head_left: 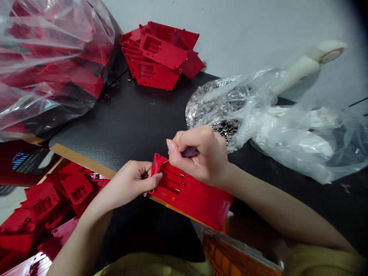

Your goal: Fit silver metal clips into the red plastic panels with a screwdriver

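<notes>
**Small screwdriver at work on a red panel, hands close together**

The left hand [130, 182] is curled firmly around the raised end of a red plastic panel [198, 201], while the right hand [198, 155] is closed on the dark purple handle of what looks like a small screwdriver [189, 152]. Its thin shaft points toward the panel's corner. Small screws [182, 175] show in the slotted face. Holding the panel right beside the tool should limit rocking, and a short grip favours control.

The panel lies across the bench's [120, 122] tan edge strip, its far end near the drop. Open black surface lies ahead, before the stacked red housings [159, 55]. A heap of red parts [43, 207] crowds the left, and a plastic bag of small silvery parts [221, 115] sits just beyond the right hand.
</notes>
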`<state>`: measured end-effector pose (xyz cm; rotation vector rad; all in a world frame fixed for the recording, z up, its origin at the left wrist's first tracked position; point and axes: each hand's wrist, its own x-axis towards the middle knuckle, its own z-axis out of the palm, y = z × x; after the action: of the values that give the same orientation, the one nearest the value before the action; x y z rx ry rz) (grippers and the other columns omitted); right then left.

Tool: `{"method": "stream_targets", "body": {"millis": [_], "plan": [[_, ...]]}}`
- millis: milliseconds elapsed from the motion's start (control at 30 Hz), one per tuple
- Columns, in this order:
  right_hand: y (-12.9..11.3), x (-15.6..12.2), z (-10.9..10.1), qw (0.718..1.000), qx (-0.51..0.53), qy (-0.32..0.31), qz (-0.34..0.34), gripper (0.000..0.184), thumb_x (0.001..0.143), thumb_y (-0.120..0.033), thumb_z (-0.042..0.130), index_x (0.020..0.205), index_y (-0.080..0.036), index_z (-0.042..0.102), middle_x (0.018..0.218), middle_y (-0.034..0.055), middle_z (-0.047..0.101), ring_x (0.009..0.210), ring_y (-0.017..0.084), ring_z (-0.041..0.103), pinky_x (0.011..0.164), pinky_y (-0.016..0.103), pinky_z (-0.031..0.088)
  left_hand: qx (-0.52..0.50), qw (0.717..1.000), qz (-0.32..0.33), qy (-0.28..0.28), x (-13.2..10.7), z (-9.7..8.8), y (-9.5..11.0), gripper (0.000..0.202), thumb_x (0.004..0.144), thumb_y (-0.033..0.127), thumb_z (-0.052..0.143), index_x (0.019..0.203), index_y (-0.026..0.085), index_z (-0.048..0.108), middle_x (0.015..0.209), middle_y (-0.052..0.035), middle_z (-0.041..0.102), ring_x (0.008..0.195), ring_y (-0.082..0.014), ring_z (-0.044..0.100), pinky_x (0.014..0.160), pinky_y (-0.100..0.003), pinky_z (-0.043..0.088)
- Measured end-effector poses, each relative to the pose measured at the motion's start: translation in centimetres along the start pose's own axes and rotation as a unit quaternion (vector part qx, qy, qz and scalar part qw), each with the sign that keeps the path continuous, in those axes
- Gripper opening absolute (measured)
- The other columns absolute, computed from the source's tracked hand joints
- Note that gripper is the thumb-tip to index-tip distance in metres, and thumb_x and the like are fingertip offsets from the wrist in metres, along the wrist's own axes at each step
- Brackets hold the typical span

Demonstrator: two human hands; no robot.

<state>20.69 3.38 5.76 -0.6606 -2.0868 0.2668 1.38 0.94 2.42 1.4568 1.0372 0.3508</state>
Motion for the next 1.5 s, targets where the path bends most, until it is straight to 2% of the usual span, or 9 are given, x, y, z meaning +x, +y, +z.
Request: {"method": "stream_targets", "body": {"millis": [233, 400, 533, 700, 867, 1033, 1167, 1367, 1500], "plan": [[0.4, -0.3, 0.6, 0.998, 0.021, 0.042, 0.03, 0.022, 0.079, -0.01, 0.061, 0.079, -0.022, 0.042, 0.064, -0.0094, 0.048, 0.048, 0.003, 0.044, 0.045, 0.018, 0.034, -0.016, 1.0, -0.004, 0.0, 0.0, 0.0, -0.1, 0.037, 0.087, 0.043, 0.054, 0.061, 0.018, 0.042, 0.052, 0.0067, 0.045, 0.047, -0.006, 0.035, 0.045, -0.018, 0.026], [1.7, -0.2, 1.0, 0.972, 0.139, 0.082, 0.168, 0.018, 0.088, -0.015, 0.054, 0.088, -0.025, 0.04, 0.062, -0.0105, 0.045, 0.049, 0.006, 0.053, 0.048, 0.021, 0.042, -0.023, 1.0, 0.001, 0.003, 0.0, 0.1, -0.2, 0.037, 0.087, 0.043, 0.055, 0.063, 0.017, 0.046, 0.054, 0.0059, 0.047, 0.049, -0.007, 0.039, 0.047, -0.019, 0.028], [2.9, 0.0, 1.1, 0.949, 0.22, 0.079, 0.21, 0.02, 0.088, -0.014, 0.054, 0.085, -0.025, 0.038, 0.058, -0.0117, 0.052, 0.04, 0.006, 0.049, 0.039, 0.019, 0.039, -0.022, 1.0, 0.003, -0.001, -0.1, 0.2, -0.2, 0.037, 0.089, 0.043, 0.054, 0.064, 0.017, 0.046, 0.053, 0.0057, 0.049, 0.049, -0.007, 0.039, 0.048, -0.019, 0.028], [2.7, -0.3, 1.1, 0.964, 0.161, 0.08, 0.197, 0.021, 0.086, -0.014, 0.058, 0.088, -0.025, 0.04, 0.061, -0.0105, 0.048, 0.049, 0.008, 0.055, 0.045, 0.021, 0.042, -0.014, 1.0, -0.004, -0.007, -0.1, 0.1, -0.2, 0.038, 0.09, 0.044, 0.053, 0.064, 0.017, 0.047, 0.053, 0.0057, 0.049, 0.049, -0.0066, 0.04, 0.047, -0.018, 0.029], [1.2, -0.2, 1.0, 0.986, 0.061, 0.083, 0.129, 0.023, 0.084, -0.013, 0.057, 0.086, -0.025, 0.038, 0.072, -0.0076, 0.047, 0.051, 0.006, 0.054, 0.047, 0.021, 0.043, -0.002, 1.0, -0.004, -0.008, 0.0, 0.0, -0.3, 0.04, 0.091, 0.044, 0.053, 0.064, 0.017, 0.046, 0.054, 0.0062, 0.049, 0.049, -0.0055, 0.039, 0.047, -0.017, 0.028], [0.9, 0.3, 0.8, 0.992, 0.047, 0.056, 0.107, 0.026, 0.084, -0.011, 0.057, 0.08, -0.024, 0.035, 0.063, -0.0088, 0.045, 0.046, 0.006, 0.053, 0.045, 0.021, 0.04, -0.001, 1.0, -0.006, -0.003, -0.1, 0.0, -0.5, 0.041, 0.09, 0.045, 0.054, 0.062, 0.017, 0.044, 0.053, 0.0059, 0.049, 0.049, -0.0056, 0.038, 0.046, -0.017, 0.028], [0.5, 0.5, 0.3, 0.991, 0.016, 0.075, 0.108, 0.027, 0.08, -0.01, 0.058, 0.073, -0.023, 0.035, 0.059, -0.0088, 0.046, 0.045, 0.006, 0.053, 0.044, 0.02, 0.038, -0.002, 1.0, 0.005, 0.004, -0.2, 0.1, -0.5, 0.041, 0.09, 0.045, 0.054, 0.062, 0.017, 0.043, 0.052, 0.0063, 0.047, 0.048, -0.0054, 0.037, 0.046, -0.017, 0.027], [-0.6, 0.1, 0.2, 0.987, 0.057, -0.001, 0.15, 0.033, 0.078, -0.009, 0.055, 0.066, -0.022, 0.028, 0.051, -0.0104, 0.033, 0.04, 0.003, 0.039, 0.041, 0.02, 0.028, 0.002, 1.0, 0.006, 0.005, -0.1, 0.0, -0.6, 0.039, 0.09, 0.042, 0.054, 0.062, 0.017, 0.043, 0.052, 0.0067, 0.046, 0.049, -0.0053, 0.035, 0.046, -0.017, 0.026], [0.7, -0.2, 0.8, 0.986, 0.057, 0.088, 0.132, 0.022, 0.083, -0.012, 0.058, 0.08, -0.023, 0.039, 0.064, -0.0095, 0.044, 0.047, 0.004, 0.052, 0.045, 0.019, 0.04, 0.01, 1.0, 0.011, 0.0, -0.1, 0.0, -0.8, 0.041, 0.091, 0.045, 0.052, 0.064, 0.017, 0.043, 0.054, 0.0065, 0.045, 0.05, -0.0057, 0.034, 0.047, -0.018, 0.026]]}}
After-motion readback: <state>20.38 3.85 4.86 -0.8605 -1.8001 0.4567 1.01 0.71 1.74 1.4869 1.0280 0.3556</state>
